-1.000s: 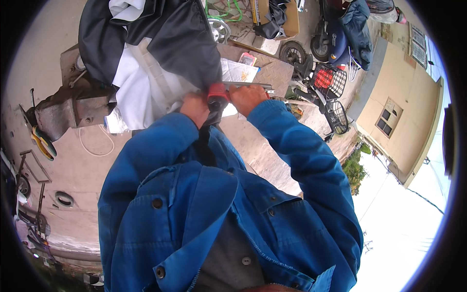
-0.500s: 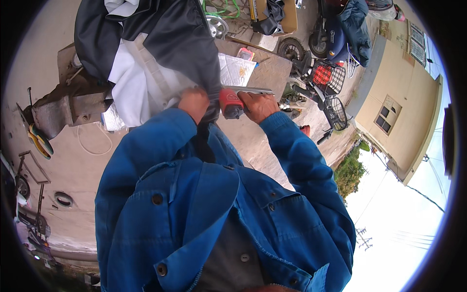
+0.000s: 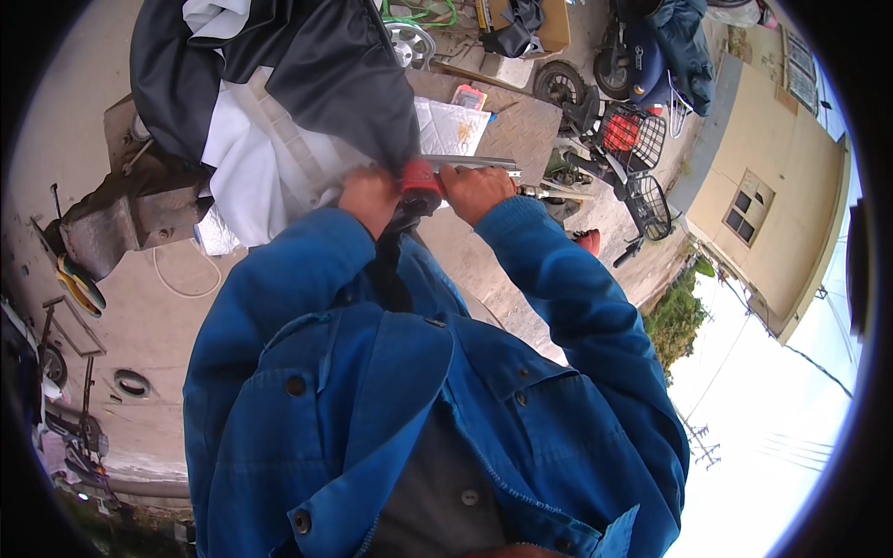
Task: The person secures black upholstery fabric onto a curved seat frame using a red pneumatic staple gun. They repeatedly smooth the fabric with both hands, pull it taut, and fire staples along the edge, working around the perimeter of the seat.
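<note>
My left hand point(image 3: 370, 197) is closed on the lower edge of a large bundle of black point(image 3: 326, 70) and white fabric point(image 3: 244, 181) with a translucent strip. My right hand point(image 3: 475, 192) grips a tool with a red head point(image 3: 419, 179) and a long metal bar point(image 3: 474, 160), held against the fabric's right edge, just right of my left hand. The tool's head partly hides the fabric there. A silvery sheet point(image 3: 448, 124) lies just beyond the tool on a patterned board point(image 3: 523, 139).
A rusty metal block point(image 3: 139, 214) with yellow-handled tools point(image 3: 79, 284) stands at left. A cardboard box point(image 3: 553, 28), wheel rim point(image 3: 411, 45) and board are ahead. A scooter point(image 3: 642, 60) and bicycle baskets point(image 3: 628, 139) stand at right, before a beige building point(image 3: 772, 186). A tire point(image 3: 132, 382) lies lower left.
The red-headed tool in my right hand moved right and down, off the fabric edge, half a second ago and is now back left and up against it. My left hand stays on the fabric.
</note>
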Demonstrator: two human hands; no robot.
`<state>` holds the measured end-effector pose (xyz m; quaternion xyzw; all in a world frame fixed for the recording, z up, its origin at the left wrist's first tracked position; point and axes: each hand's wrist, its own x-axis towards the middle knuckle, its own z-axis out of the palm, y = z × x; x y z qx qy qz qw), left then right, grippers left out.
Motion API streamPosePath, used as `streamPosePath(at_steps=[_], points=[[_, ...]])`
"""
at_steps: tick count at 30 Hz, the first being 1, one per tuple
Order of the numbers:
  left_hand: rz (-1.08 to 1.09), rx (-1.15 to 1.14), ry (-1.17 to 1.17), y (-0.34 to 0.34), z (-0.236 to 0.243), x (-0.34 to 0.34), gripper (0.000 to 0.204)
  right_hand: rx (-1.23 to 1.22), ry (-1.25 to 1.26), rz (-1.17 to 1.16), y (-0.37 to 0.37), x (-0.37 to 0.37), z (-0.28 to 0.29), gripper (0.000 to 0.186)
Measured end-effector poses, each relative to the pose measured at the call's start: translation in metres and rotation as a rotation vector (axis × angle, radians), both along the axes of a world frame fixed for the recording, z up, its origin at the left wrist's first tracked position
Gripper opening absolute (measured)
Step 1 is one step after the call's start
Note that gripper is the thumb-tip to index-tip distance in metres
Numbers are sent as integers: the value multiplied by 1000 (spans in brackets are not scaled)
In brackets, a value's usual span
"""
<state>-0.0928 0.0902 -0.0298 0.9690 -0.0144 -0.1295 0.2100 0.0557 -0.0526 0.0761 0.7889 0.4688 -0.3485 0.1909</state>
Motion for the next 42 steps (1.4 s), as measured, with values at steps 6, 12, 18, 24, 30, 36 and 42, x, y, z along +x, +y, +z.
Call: streamPosePath(at_steps=[6, 12, 18, 24, 30, 36, 42], points=[[46, -92, -17, 1, -2, -2, 13, -113, 21, -46, 18, 4, -2, 17], [78, -184, -92, -4, -21, -8, 11, -178, 12, -54, 23, 2, -4, 20], [14, -117, -110, -7, -28, -8, 13, -145, -18, -70, 24, -1, -1, 19], [-51, 67, -36, -9, -15, -4, 14, 127, -55, -73, -34, 1, 1, 23], [-59, 178, -20, -10, -18, -3, 18, 183, -46, -153, -68, -17, 19, 34], [-26, 157, 4, -13, -19, -4, 11, 193, -38, -128, -48, -21, 6, 24], [28, 87, 5, -15, -25, -7, 9, 124, -44, -35, -28, -17, 0, 13]])
